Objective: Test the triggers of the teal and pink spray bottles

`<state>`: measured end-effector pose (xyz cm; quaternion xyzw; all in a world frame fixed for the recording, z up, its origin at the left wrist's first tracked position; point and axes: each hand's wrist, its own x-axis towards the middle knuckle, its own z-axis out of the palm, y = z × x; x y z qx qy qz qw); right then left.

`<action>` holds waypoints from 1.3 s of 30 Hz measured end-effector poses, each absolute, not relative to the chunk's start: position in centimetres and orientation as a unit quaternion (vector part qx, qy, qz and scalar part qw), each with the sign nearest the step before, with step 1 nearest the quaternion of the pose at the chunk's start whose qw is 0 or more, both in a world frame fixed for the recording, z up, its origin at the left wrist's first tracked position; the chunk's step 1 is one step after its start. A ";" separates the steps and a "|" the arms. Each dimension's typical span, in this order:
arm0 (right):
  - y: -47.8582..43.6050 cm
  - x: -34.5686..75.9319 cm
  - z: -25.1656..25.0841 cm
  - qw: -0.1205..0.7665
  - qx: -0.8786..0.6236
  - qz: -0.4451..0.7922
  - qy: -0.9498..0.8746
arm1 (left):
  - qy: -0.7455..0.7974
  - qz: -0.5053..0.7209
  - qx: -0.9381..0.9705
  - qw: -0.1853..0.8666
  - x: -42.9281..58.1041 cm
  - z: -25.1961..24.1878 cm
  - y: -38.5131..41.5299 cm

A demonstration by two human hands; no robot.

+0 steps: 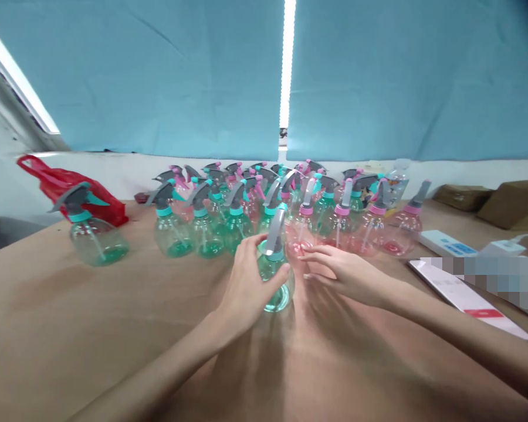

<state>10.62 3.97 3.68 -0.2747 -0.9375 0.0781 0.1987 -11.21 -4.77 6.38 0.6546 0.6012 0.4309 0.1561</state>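
My left hand [250, 278] is wrapped around a clear green spray bottle [276, 299] with a grey trigger head and a teal collar. The bottle stands upright in front of the others, near the middle of the table. Just to its right, my right hand [330, 266] hovers with fingers apart, holding nothing. Its fingertips are close to a pink spray bottle [305, 231] behind. More green spray bottles [209, 237] are lined up to the left, and pink ones [372, 234] to the right. Apart from the rows, another green spray bottle [97, 243] stands at the far left.
A red plastic bag [85, 187] lies at the back left. On the right are a phone [462, 296], a white box [449, 243], a white charger with a cable [501, 248] and cardboard boxes [513, 202]. A clear bottle [398, 179] stands behind the rows, before a blue curtain [180, 82].
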 end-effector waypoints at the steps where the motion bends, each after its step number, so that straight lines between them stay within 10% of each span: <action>1: 4.1 10.1 4.1 0.206 -0.282 0.077 -0.934 | 0.601 0.429 0.653 0.169 -11.3 6.4 -4.9; 18: 2.3 -8.4 9.1 0.217 -0.218 0.155 -0.939 | 0.691 0.444 0.570 -0.024 -28.5 6.2 -11.3; 39: 5.3 -20.9 10.0 0.163 -0.323 0.352 -0.863 | 0.776 0.393 0.493 -0.016 -40.6 8.3 -3.5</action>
